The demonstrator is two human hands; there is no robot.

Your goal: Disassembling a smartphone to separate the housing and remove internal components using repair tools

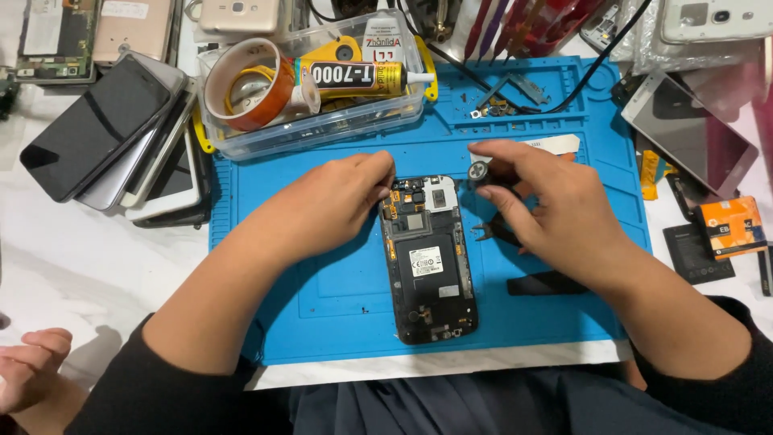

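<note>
A dark sleeve (161, 387) fills the near edge, below the blue work mat (338, 298), which serves as landmark here. Off the mat's lower left corner, another person's hand (32, 354) rests curled on the white table (97, 250). Left of the mat lies a fanned stack of phones (121, 137). At the mat's upper left edge stands a clear plastic box (322, 121) holding a roll of tape (245, 84) and a yellow glue tube (354, 74). On the mat's middle lies the opened phone (428, 258), back cover off, circuitry showing. The left hand (338, 201) pinches its fingertips together at the phone's top left corner, touching it. The right hand (547, 205), just right of the phone's top, is clamped on a black tool (481, 171) with a round silver end. Off the mat's right edge lies an orange battery (731, 227).
</note>
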